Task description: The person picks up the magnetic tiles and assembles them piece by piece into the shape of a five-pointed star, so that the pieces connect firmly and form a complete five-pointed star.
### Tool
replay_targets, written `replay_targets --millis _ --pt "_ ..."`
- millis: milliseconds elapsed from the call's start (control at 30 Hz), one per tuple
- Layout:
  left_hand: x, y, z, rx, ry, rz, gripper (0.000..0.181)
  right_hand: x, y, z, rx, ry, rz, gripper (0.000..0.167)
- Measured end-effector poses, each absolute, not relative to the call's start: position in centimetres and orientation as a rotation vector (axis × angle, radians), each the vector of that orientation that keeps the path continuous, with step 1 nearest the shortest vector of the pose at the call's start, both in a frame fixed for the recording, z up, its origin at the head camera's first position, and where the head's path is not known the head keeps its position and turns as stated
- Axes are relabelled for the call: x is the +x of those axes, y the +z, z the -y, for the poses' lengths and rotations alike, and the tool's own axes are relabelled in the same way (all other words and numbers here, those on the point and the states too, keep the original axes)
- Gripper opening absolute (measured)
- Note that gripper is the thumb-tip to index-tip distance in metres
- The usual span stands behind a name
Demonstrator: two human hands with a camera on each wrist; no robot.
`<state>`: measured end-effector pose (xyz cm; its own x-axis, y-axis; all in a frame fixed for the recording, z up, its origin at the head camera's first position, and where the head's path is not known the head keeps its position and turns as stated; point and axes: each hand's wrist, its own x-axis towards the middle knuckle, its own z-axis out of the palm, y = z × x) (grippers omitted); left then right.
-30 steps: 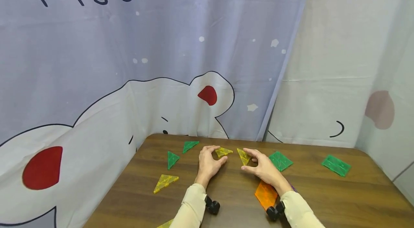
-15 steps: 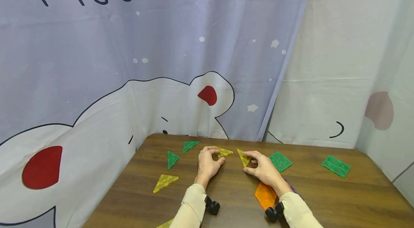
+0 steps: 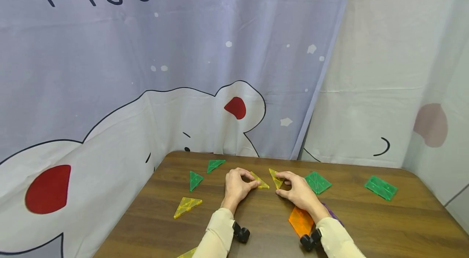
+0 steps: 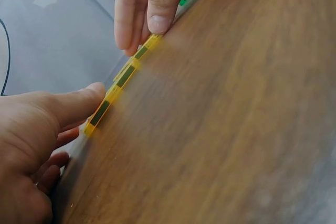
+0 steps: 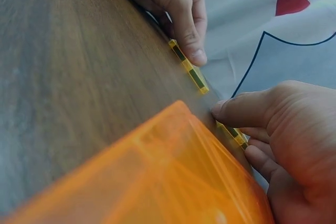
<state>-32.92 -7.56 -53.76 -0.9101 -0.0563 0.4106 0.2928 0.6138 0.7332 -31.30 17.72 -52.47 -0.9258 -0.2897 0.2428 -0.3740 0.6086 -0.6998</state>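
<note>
Triangles [image 3: 261, 182] are translucent yellow with dark edge strips [image 4: 125, 77].

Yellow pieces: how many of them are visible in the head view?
4 yellow pieces: one in the left hand, one in the right hand, one farther left, one cut off at the bottom edge. More may be hidden.
</note>
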Motion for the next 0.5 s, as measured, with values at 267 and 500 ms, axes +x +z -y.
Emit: replay_targets --millis 267,500 --pt "-33.16 -53.78 7.42 -0.281 -1.259 2.485 0.030 -31.51 -52.41 -17.35 0.570 1.242 2.676 0.052" --pt "-32.83 -53.66 7.66 -0.364 -1.133 2.582 0.072 -31.44 -52.36 -17.11 0.572 1.066 2.702 0.066"
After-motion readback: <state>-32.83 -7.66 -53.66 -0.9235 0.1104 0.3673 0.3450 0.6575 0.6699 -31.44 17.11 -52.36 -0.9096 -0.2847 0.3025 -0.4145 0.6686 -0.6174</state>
